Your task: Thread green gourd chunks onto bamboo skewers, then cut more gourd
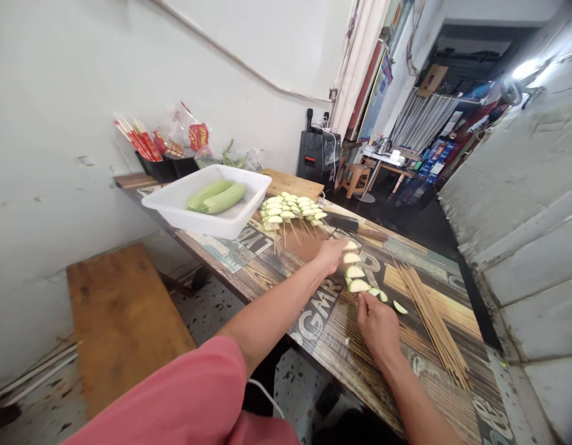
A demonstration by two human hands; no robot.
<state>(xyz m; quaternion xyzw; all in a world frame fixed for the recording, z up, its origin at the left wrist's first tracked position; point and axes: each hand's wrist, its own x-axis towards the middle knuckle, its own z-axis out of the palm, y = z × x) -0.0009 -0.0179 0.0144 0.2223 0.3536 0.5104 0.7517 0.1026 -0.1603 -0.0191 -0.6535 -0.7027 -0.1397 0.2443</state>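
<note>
My left hand (331,254) is closed near the top of a skewer of pale green vegetable slices (354,272), touching the upper slice. My right hand (377,322) pinches the skewer's lower end, just below the bottom slice. Loose slices (399,307) lie on the table to the right of that hand. A pile of finished skewers (290,210) rests farther back on the table.
A white tub (174,207) holding two green gourds (217,196) stands at the back left. A bundle of bare bamboo sticks (431,321) lies on the right. A cleaver (355,226) lies behind the hands. A wooden bench (123,321) sits left of the table.
</note>
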